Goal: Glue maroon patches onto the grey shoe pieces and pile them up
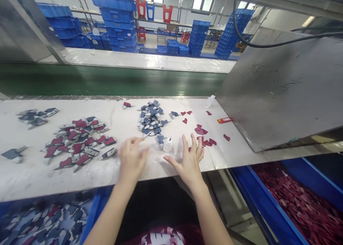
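My left hand hovers over the white worktop, slightly blurred, its thumb apart from the bent fingers and nothing visible in it. My right hand is spread wide and holds nothing. Between them a small white bottle with a thin dark tip stands on the worktop. Just behind it lies a pile of blue-and-white plastic parts. Loose dark-red flat pieces are scattered beyond my right fingers. Left of my left hand is a heap of similar parts with red faces.
A red-and-yellow packet lies by the slanted metal panel. Behind the worktop runs a green conveyor belt. Below the front edge are a blue bin of parts and a blue bin of red pieces.
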`<state>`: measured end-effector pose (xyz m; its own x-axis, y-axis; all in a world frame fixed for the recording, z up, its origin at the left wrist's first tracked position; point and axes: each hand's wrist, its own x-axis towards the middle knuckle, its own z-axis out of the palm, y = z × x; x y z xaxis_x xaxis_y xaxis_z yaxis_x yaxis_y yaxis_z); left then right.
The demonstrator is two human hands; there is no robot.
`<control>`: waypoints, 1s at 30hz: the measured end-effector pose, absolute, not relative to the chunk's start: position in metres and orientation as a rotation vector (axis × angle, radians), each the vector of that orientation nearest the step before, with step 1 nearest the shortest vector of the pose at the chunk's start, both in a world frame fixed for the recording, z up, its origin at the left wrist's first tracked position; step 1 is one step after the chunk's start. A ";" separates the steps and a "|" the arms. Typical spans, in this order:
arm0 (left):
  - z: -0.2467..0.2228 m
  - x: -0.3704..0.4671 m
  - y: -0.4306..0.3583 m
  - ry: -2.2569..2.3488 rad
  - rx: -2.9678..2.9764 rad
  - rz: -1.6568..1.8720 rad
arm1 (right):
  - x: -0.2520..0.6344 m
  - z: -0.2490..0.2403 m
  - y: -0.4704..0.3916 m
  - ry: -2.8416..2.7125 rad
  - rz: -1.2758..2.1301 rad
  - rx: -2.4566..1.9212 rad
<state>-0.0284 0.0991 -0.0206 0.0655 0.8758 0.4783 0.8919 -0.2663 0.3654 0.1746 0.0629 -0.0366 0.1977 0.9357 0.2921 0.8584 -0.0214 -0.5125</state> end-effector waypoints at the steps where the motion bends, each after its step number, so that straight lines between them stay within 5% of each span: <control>1: -0.024 -0.018 0.098 -1.858 -2.409 -0.965 | 0.169 -0.038 0.066 -1.674 0.155 -1.839; 6: -0.036 0.017 0.097 -1.862 -2.609 -0.971 | 0.160 -0.048 0.074 -1.593 0.223 -1.629; 14: -0.037 0.035 0.113 -1.889 -2.561 -1.058 | 0.180 -0.039 0.049 -0.916 0.794 -1.183; 30: -0.030 -0.020 0.079 -2.022 -2.748 -1.096 | 0.161 -0.034 0.061 -0.375 1.157 -0.974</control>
<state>-0.0196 0.0792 -0.0304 0.2157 0.9546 0.2053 0.6930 -0.2978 0.6565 0.1615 0.0611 -0.0336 0.3985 0.8909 -0.2178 -0.5941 0.0698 -0.8013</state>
